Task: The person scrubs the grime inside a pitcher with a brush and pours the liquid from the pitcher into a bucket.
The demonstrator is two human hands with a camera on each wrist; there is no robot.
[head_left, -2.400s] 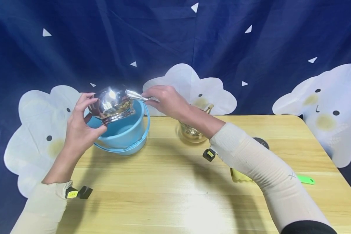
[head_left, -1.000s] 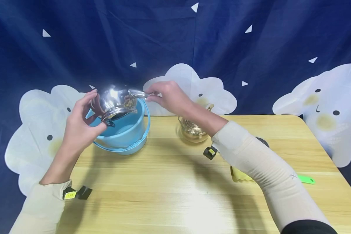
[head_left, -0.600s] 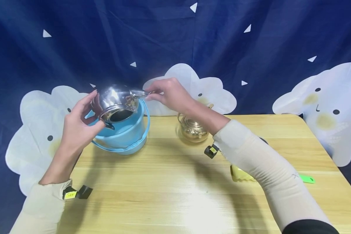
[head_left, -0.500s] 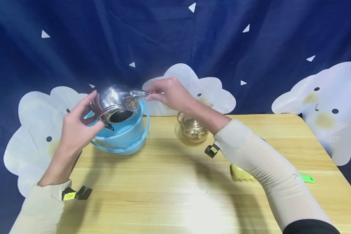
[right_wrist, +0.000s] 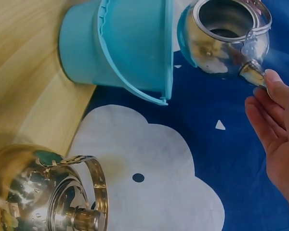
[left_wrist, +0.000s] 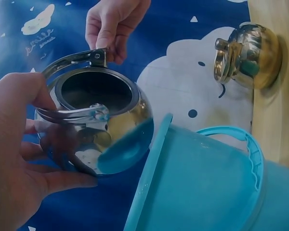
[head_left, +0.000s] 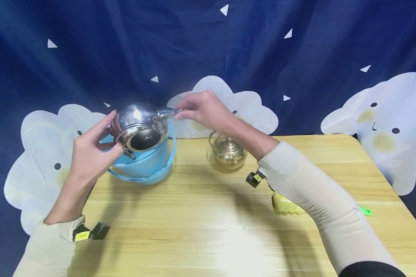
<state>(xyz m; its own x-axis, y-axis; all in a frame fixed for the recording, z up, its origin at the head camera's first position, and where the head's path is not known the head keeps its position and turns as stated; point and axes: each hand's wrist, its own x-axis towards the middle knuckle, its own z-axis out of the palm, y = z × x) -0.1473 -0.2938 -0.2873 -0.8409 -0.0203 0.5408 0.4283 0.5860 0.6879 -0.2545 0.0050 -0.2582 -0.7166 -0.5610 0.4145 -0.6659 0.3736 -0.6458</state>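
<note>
Silver kettle [head_left: 136,117], light-blue bucket [head_left: 142,168], golden kettle [head_left: 230,158], pale wood-grained table [head_left: 180,219], navy curtain [head_left: 187,34] with white clouds [head_left: 38,142]

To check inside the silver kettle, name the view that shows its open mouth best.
Left wrist view: the open mouth is largest. The head view shows it whole but smaller; the right wrist view has it at the top edge.

At right, your right grip [right_wrist: 278,122] pinches the silver kettle [right_wrist: 214,50] by its spout [right_wrist: 253,74]; blue bucket [right_wrist: 135,43] upper left.

In the head view, the round silver metal kettle [head_left: 136,117] blocks part of the blue plastic bucket [head_left: 149,165]; cream fabric sleeve [head_left: 308,188] part-covers a wavy-edged yellow object [head_left: 286,205]!
</note>
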